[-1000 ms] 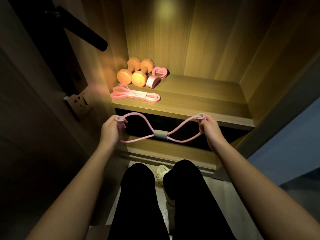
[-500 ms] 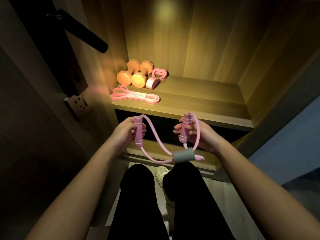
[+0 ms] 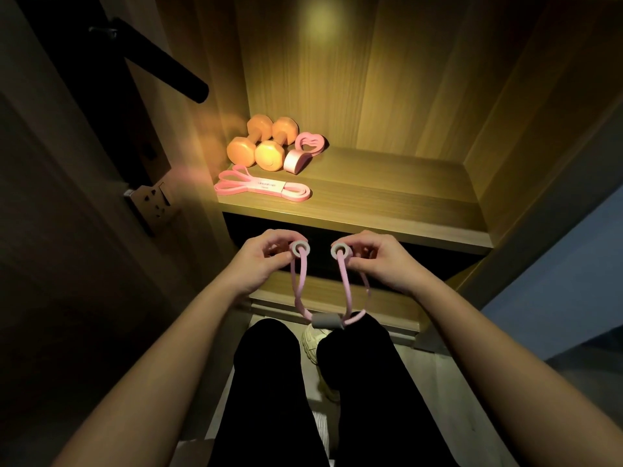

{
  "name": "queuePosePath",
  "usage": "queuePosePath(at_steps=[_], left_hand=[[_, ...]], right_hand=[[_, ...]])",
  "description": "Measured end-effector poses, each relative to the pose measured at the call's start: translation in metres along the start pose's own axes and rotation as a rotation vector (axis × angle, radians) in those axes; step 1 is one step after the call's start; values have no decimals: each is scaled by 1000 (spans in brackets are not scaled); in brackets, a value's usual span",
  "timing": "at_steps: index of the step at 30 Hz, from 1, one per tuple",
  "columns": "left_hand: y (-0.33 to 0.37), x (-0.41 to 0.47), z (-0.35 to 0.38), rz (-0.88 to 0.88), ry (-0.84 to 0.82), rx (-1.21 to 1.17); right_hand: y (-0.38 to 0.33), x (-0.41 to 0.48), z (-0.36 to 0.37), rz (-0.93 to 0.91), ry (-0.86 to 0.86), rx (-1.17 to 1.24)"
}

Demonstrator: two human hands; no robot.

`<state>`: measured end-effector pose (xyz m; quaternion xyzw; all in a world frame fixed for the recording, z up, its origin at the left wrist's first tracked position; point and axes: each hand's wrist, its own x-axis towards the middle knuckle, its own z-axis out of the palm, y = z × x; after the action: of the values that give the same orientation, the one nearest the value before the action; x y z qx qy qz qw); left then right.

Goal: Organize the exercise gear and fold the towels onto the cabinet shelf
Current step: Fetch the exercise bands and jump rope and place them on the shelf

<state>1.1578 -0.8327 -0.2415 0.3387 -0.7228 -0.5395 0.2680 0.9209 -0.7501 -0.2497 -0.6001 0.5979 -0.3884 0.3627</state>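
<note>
A pink figure-eight resistance band with a grey centre sleeve hangs folded between my hands, just below the front edge of the lit wooden cabinet shelf. My left hand grips its left handle, whose round end faces the camera. My right hand grips the right handle the same way. The two handles are side by side, a small gap apart. On the shelf's left lie two orange dumbbells, a pink heart-shaped grip ring and a flat pink loop band. No towel is in view.
An open door with a black lever handle and latch plate stands at the left. The shelf's right half is bare wood. A dark compartment lies under the shelf. My black-trousered legs and a pale shoe are below.
The band was stretched wide between my hands; both hands have come together and risen slightly, folding it so the grey sleeve hangs down and the handle ends face the camera.
</note>
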Motion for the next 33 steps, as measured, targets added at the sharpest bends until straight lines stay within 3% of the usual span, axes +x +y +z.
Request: queuePosePath(at_steps=[7,12,17,23,26,33], left_hand=[[-2,3,9,70,56,-8],[-8,3,17,59,53,83],[-15,3,27,21,83,132],[-24,-1,37,-45,140,136],[-27,-1,39,-83,141,39],[-36,-4,33,-88,158,-21]], right_hand=[[-4,-3,9,3,-17,174],[-2,1,21,233,47,503],[5,6,38,353,160,488],[8,10,47,534,39,644],[7,10,51,620,99,688],[4,3,43,620,86,722]])
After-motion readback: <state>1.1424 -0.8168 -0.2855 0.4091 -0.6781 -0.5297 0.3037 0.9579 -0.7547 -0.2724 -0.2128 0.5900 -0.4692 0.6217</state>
